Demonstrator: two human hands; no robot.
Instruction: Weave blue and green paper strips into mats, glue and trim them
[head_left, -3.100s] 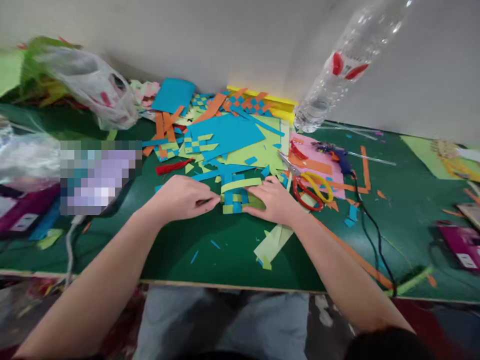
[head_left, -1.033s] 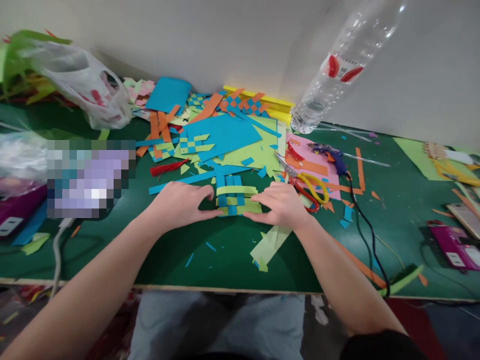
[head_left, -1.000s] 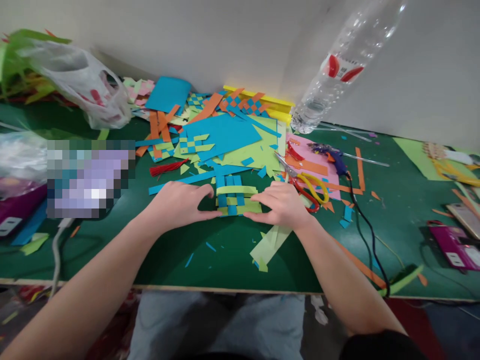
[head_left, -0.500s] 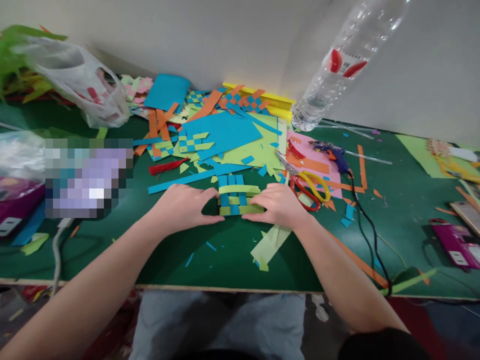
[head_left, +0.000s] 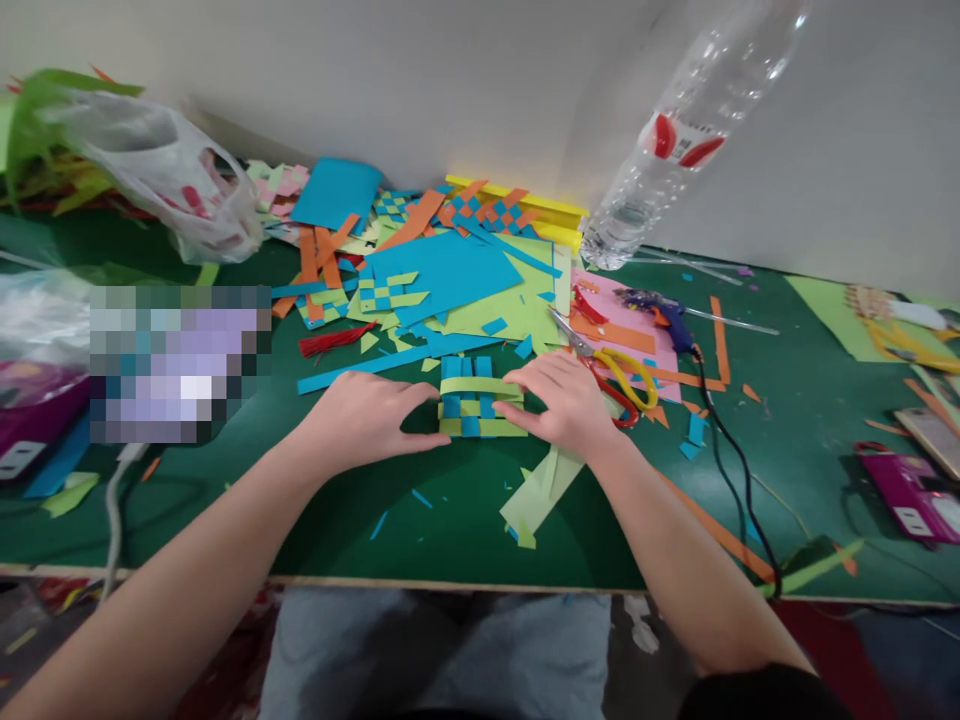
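- Both hands are down on the green table (head_left: pixel 450 520), one on each side of a small woven patch (head_left: pixel 476 405) of blue and light-green paper strips, which lies flat just in front of the paper heap.
- Left hand (head_left: pixel 367 420): thumb and forefinger spread in a loose C, tips against the patch's left edge. Nothing is pinched or lifted; it braces rather than grasps.
- Right hand (head_left: pixel 570 400): held flat, palm down, fingers resting on the patch's right edge and pinning the green ends. It is not closed round anything.
- I count roughly three blue uprights crossed by about three green bands. The blue ends stick out above the top band, and the edges look untrimmed.
- My reading is an early-to-middle stage: the weave holds together but is small and loose-ended beside the tighter chequered pieces (head_left: pixel 495 205) at the back wall.
- Spare material is at hand: a bundle of light-green strips (head_left: pixel 540 490) just below the right wrist, a long blue strip (head_left: pixel 360 365) above the left hand, and a blue sheet (head_left: pixel 442 270) on the heap.
- Scissors (head_left: pixel 619 375) lie just beside the right hand and a glue gun (head_left: pixel 667 310) lies further right; neither is being touched.
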